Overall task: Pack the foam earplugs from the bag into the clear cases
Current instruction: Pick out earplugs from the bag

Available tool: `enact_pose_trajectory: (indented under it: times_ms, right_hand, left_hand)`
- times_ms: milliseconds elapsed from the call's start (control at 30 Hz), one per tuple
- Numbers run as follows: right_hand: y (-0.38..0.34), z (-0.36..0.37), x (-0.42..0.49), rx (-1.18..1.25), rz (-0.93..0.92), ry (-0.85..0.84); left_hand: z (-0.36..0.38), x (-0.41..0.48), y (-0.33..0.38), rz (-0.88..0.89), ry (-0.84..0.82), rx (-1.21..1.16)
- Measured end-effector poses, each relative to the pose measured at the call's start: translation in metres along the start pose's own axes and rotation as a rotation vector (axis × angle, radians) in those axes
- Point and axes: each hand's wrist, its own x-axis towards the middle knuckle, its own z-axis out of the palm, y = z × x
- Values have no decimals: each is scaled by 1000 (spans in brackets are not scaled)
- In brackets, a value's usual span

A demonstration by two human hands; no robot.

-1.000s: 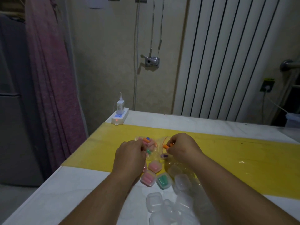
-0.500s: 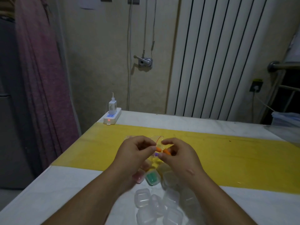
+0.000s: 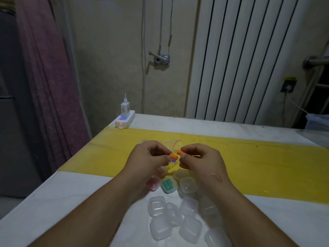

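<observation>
One orange earplug [image 3: 173,156] is pinched between the thumb and first finger of the left hand [image 3: 147,161]. A second orange earplug [image 3: 181,153] is pinched the same way by the right hand [image 3: 201,161]. The other fingers of both hands are curled in. Both plugs are held up over the table, in the middle between the two hands. Each lies sideways, with its long side running left to right and tipping a little down to the right. Their free ends point at each other and almost meet. Just behind and under them is the clear bag [image 3: 175,144], and a purple earplug [image 3: 173,160] shows there. Closer in, a case with green plugs [image 3: 167,184] sits beside the empty clear cases [image 3: 157,205] on the white table [image 3: 53,202]. A yellow strip [image 3: 267,157] runs across the table, and a power strip [image 3: 124,120] sits at the far corner.
</observation>
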Motion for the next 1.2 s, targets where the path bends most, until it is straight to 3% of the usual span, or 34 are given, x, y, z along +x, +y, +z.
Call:
enact_pose_trajectory:
  times_ms: [433, 900, 1000, 1067, 1200]
  right_hand:
    - [0, 4, 0, -47, -102, -11]
    - [-3, 1, 0, 47, -8, -43]
    - [-3, -3, 3, 48, -2, 55]
    - [-2, -7, 4, 57, 15, 93]
    - [-2, -9, 5, 44, 32, 121]
  left_hand:
    - [-1, -3, 3, 46, -48, 10]
    - [2, -3, 3, 56, -29, 69]
    - [0, 0, 0, 216, -18, 481]
    - [0, -3, 2, 309, -119, 768]
    - [9, -10, 7, 330, -342, 1162]
